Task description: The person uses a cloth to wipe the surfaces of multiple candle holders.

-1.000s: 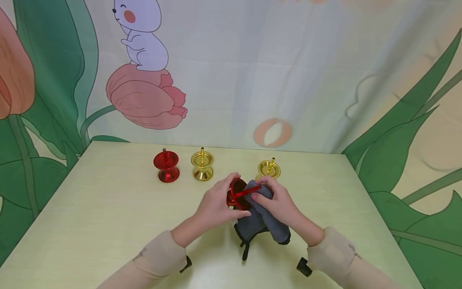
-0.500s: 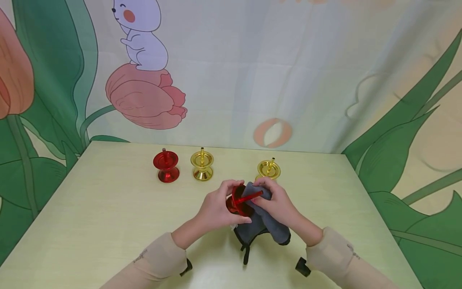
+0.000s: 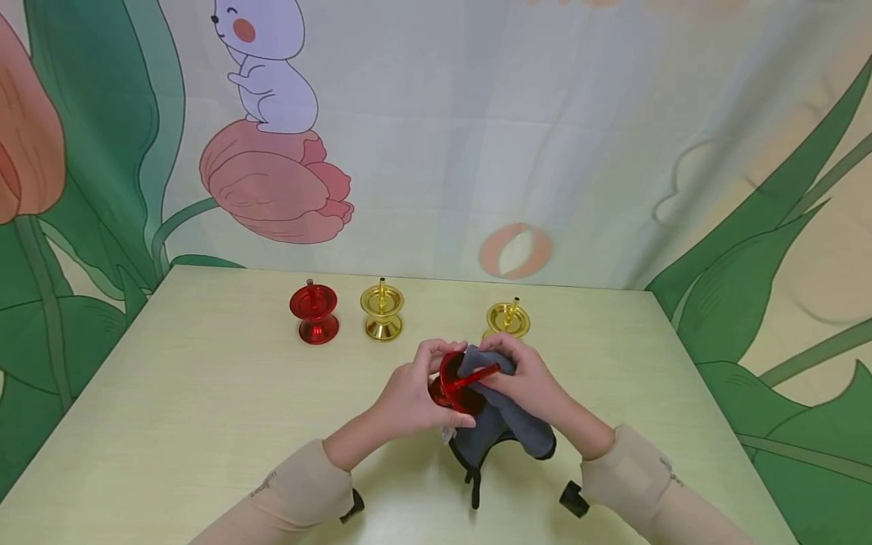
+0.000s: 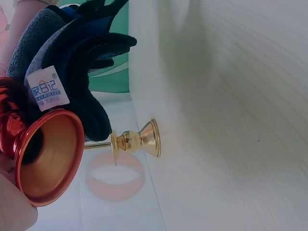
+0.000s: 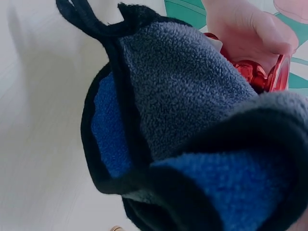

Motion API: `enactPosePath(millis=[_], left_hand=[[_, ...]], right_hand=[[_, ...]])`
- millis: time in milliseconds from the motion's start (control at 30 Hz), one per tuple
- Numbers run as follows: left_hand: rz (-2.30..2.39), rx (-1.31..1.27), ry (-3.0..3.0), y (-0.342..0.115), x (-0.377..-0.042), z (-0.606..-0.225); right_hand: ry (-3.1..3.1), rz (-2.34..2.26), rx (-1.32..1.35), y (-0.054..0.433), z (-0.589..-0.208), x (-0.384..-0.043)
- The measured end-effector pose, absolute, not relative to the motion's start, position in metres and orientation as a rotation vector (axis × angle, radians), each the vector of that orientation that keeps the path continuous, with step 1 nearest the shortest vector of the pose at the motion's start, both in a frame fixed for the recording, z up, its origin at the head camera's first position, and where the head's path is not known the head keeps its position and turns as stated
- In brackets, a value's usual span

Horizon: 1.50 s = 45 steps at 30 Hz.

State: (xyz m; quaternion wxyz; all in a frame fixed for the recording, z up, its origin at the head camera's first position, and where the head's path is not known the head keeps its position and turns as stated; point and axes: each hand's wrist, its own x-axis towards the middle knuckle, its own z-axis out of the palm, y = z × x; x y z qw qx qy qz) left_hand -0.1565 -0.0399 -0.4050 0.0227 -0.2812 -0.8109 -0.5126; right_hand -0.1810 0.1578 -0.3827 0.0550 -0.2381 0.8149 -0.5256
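In the head view my left hand [image 3: 412, 397] grips a shiny red candlestick [image 3: 450, 383], tilted so its dish and spike point right. Its hollow flared base [image 4: 53, 159] faces the left wrist camera. Fingers of my right hand [image 3: 524, 375] pinch a grey cloth [image 3: 500, 424] against the inside of the dish, beside the spike. The cloth hangs folded below both hands; its blue reverse [image 5: 240, 183], black edging and hanging loop show in the right wrist view. A white label [image 4: 48, 88] is on it. Some right fingertips are hidden behind the cloth and spike.
Another red candlestick [image 3: 318, 314] and a gold one [image 3: 382, 309] stand upright at the back left of the pale table [image 3: 204, 393]. A second gold candlestick [image 3: 507, 319] stands just beyond my right hand. A printed curtain [image 3: 422, 151] hangs behind the table.
The held candlestick and my left hand have shifted slightly down and right, the dish turning a little more toward the camera. The cloth's lower end has swung slightly right and down.
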Motion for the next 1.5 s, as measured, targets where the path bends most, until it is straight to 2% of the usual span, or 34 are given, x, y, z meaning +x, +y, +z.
enactPosePath(millis=[200,433,700,1067,1367,1500], left_hand=[[-1.697,-0.874,-2.592,-0.041,-0.156,-0.401],[-1.87,-0.867,-2.636,-0.043,-0.156,-0.39],[-1.877,-0.922,-2.617,-0.045,-0.16,-0.4],[-1.925,-0.742,-2.447,-0.042,-0.158,-0.404],[-2.032,-0.874,-2.523,-0.047,-0.164,-0.407],[-2.022,-0.788,-2.453,-0.045,-0.162,-0.411]], right_hand=[[2.403,-1.599,-0.765,0.161,-0.383,-0.181],[2.387,-1.615,-0.688,0.162,-0.383,-0.18],[2.361,-1.635,-0.689,0.163,-0.383,-0.181],[2.383,-1.67,-0.627,0.164,-0.383,-0.18],[2.34,-1.648,-0.702,0.162,-0.382,-0.179],[2.371,-1.648,-0.659,0.162,-0.383,-0.179]])
